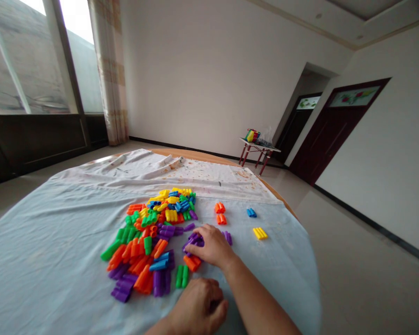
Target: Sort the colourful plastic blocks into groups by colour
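Observation:
My right hand reaches over the table with its thumb and fingers closed around purple plastic toy pieces, which its fingers partly cover. Just below lies an orange piece, and a purple piece shows beyond the knuckles. My left hand rests in a loose fist near the front of the table, with nothing visible in it. A green piece lies close to its knuckles. To the left spreads a heap of tube-shaped pieces in orange, green, purple, blue and yellow.
Two orange pieces, a blue piece and a yellow piece lie apart on the right. A pale blue cloth covers the round table. Behind stands a small table with bags on it.

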The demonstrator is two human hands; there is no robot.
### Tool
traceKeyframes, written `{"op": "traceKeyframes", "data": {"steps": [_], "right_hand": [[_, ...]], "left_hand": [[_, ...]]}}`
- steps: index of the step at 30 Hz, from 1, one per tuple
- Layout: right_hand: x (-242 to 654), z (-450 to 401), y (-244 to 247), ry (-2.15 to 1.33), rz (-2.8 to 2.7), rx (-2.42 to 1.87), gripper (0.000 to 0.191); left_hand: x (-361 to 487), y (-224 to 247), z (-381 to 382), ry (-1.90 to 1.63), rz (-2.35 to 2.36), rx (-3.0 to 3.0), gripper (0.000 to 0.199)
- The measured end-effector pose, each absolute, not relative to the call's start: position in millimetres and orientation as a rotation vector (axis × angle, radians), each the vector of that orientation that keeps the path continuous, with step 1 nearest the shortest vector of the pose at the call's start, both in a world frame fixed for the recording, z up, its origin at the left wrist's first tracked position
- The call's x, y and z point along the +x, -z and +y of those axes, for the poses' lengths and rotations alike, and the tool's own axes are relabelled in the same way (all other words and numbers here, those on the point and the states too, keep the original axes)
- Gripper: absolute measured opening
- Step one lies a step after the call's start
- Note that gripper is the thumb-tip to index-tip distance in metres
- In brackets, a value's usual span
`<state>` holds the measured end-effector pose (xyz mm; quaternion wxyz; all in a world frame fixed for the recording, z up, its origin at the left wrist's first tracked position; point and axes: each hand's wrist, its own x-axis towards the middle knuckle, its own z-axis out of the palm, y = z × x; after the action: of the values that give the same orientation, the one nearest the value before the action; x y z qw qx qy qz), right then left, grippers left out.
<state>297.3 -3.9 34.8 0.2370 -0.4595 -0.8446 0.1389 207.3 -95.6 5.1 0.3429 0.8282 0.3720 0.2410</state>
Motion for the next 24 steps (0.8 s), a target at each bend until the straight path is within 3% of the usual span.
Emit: {"op": "traceKeyframes", "data": {"steps": [13, 24], "right_hand": [[342, -8, -46, -0.396, -2.177, -1.275, 0.022], [320, -19, -30, -0.419, -2.275, -1.123, 0.041]], "left_hand": [[206, -5, -96, -0.57, 0.933, 2.282, 0.025], [213, -8, -109, -0.451, 0.998, 2.588, 0.016]]}}
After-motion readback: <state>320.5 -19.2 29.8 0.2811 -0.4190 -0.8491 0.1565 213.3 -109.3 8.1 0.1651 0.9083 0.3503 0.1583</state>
